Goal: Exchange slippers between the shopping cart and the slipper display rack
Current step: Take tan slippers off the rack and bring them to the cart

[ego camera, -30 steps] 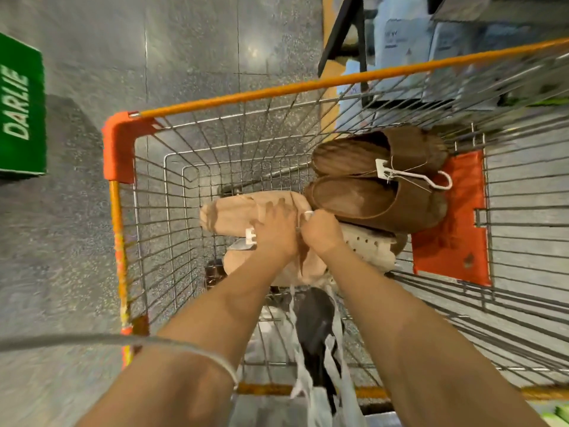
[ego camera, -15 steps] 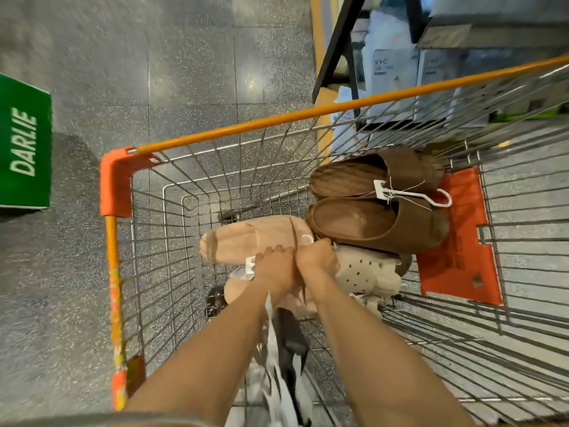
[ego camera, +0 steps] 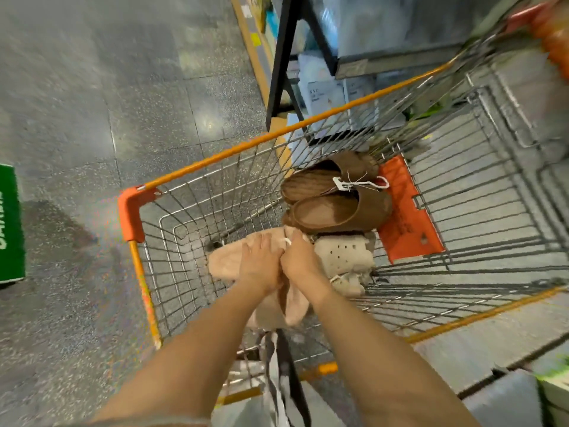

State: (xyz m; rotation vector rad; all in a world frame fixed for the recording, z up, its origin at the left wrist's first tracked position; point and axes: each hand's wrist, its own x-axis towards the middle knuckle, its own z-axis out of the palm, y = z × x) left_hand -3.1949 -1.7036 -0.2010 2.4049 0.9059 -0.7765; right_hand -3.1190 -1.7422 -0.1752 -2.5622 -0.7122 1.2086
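Since a second ago our view has swung left; both hands stay on the pink slippers (ego camera: pixel 229 261) in the cart (ego camera: pixel 215 158). Left hand (ego camera: pixel 260 261) lies spread on them; right hand (ego camera: pixel 300 260) pinches them. Brown slippers (ego camera: pixel 335 208) and cream clogs (ego camera: pixel 345 254) crowd just beside.

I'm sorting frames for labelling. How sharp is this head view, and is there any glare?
Head view: the hands and brown slippers read fairly sharp; the top right corner of the shopping cart smears with motion blur; soft glare spots sit on the floor tiles; wide-angle lens bows the cart's orange rim.
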